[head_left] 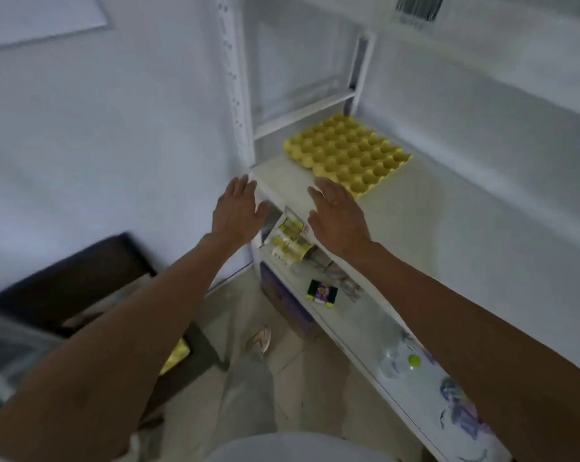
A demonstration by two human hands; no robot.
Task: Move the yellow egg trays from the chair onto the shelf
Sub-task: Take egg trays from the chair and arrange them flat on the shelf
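Both hands empty, palms down, fingers spread. Left hand [238,213] over the front left corner of the white shelf [425,208]; right hand [338,217] over the shelf's front edge. Yellow egg tray [347,155] lies flat on the shelf, just beyond the right hand's fingertips, near corner close to them, contact unclear. Lower shelf level beneath the hands holds small yellow packets [290,240] and a dark box [322,292]. Dark chair [82,278] below the left forearm, a yellow bit [177,356] visible on it, blurred.
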